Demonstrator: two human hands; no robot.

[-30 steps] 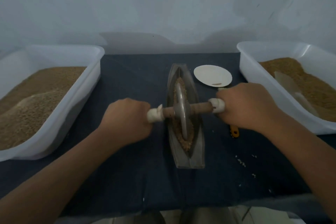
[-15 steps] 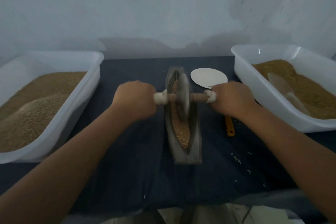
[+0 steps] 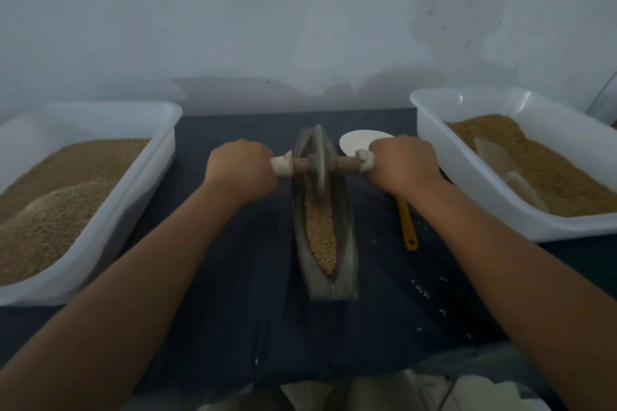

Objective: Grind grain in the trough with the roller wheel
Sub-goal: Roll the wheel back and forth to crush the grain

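Observation:
A narrow boat-shaped metal trough lies lengthwise on the dark cloth in the middle, with a strip of brown grain along its groove. The roller wheel, a metal disc on a wooden axle with white-wrapped ends, stands upright in the far part of the trough. My left hand grips the left end of the axle. My right hand grips the right end. Both arms are stretched forward.
A white tub of grain stands at the left and another white tub with grain and a pale scoop at the right. A white dish lies behind my right hand. A yellow tool and loose grains lie right of the trough.
Both hands have pushed the wheel away from me, from the trough's middle toward its far end. The grain in the near half now lies uncovered.

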